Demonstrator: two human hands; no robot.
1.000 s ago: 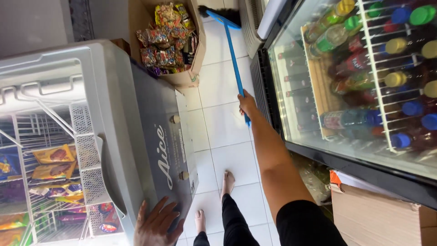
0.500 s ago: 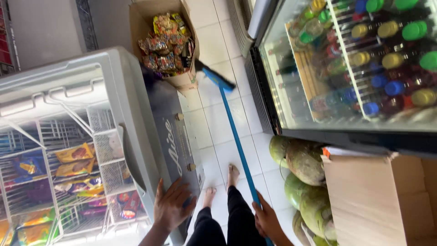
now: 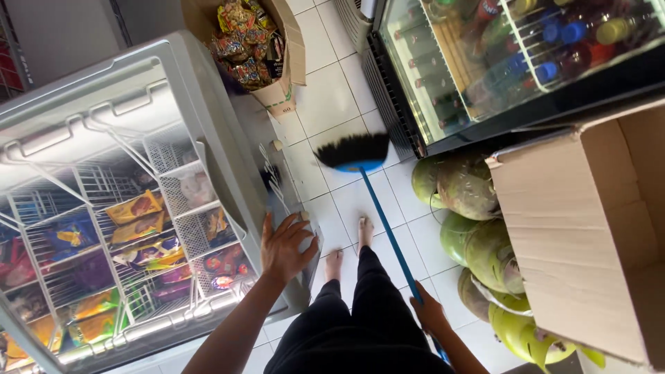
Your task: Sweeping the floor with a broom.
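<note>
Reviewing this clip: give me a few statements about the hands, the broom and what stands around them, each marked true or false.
1. The right hand grips the blue handle of the broom. True.
2. The left hand holds a bottle. False: it rests flat on the edge of the chest freezer.
3. The broom's bristles are white. False: they are black.
4. A cardboard box of snack packets stands on the tiled floor. True.
5. The person wears shoes. False: the feet are bare.

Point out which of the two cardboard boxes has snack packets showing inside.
The smaller cardboard box at the top, beside the chest freezer, open and full of colourful packets. The large box on the right shows only plain cardboard.
</note>
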